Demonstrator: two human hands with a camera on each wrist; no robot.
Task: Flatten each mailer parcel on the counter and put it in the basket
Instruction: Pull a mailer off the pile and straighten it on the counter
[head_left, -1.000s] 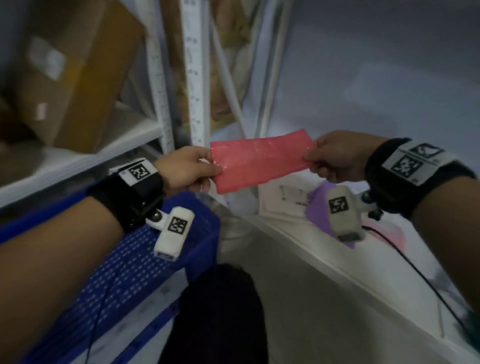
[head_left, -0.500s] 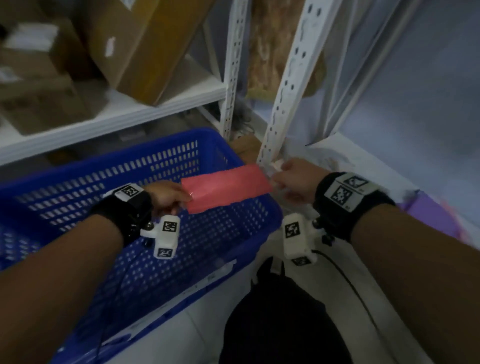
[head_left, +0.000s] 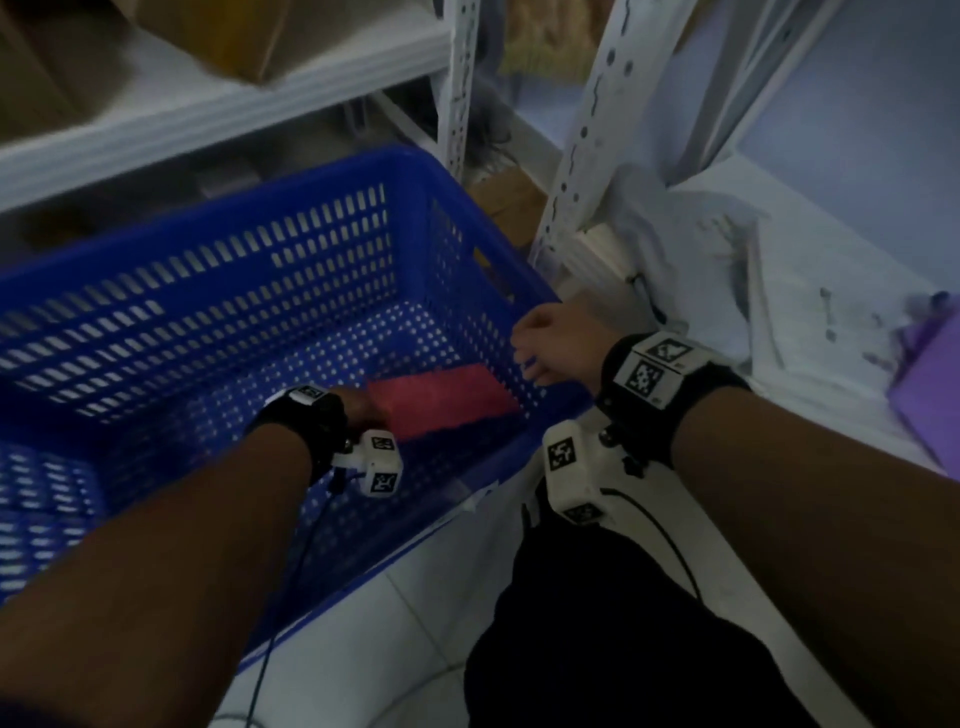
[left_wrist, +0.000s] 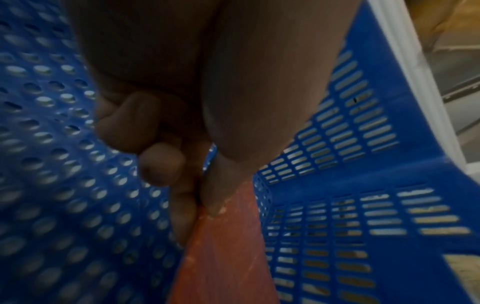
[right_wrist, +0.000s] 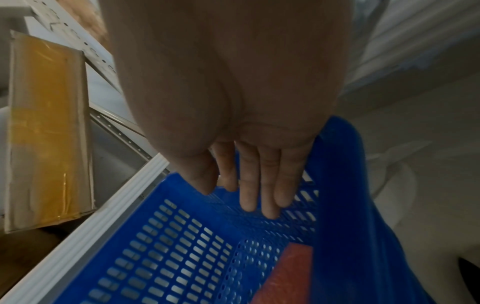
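- Blue basket (head_left: 218, 270): sitting low on the left, under a white shelf (head_left: 218, 109).
- Left hand (head_left: 363, 408): reaching down inside it, thumb and fingers pinching the near end of the red mailer (head_left: 441, 400).
- Red mailer: lying flat against the basket floor by the right wall; this one is looking nearly placed, only the release remaining.
- Right hand (head_left: 556, 348): hovering over the right rim, fingers straight, holding nothing.
- Counter (head_left: 857, 291): purple parcel (head_left: 930, 395) at far right is likely waiting, along with white parcels.
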